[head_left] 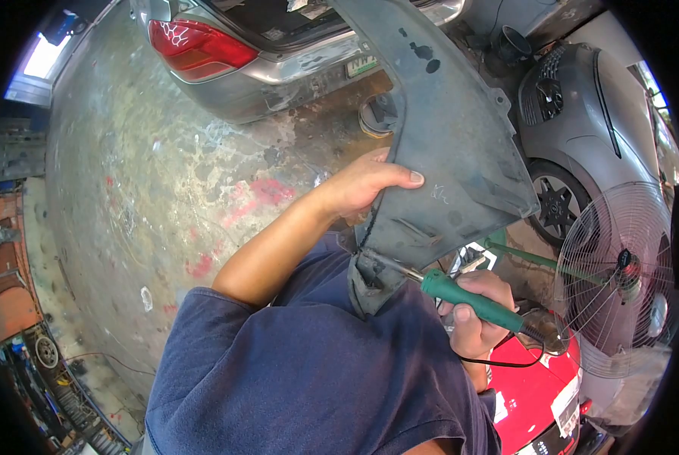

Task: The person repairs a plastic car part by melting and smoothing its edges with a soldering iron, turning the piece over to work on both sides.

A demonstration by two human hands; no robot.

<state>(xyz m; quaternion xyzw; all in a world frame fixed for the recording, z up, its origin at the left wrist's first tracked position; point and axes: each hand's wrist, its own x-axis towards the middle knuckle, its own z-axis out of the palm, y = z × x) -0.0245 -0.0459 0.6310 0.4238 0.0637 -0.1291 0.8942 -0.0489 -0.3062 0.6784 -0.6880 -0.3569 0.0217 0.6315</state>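
A large dark grey plastic panel [453, 129] slants across the middle, its lower end near my chest. My left hand [366, 182] grips its left edge, thumb on the face and the other fingers mostly hidden behind. My right hand [482, 307] is closed around the green handle of a soldering iron [468, 302] with a black cord. The iron's metal tip points left and lies at the panel's lower part, near a dark seam by the edge. Whether the tip touches the plastic is hard to tell.
A silver car [241, 83] with a red tail light stands ahead, another grey car [597, 114] at the right. A standing fan [620, 273] and a red glossy object [533, 394] are right of me. Tools [59, 387] lie at the lower left.
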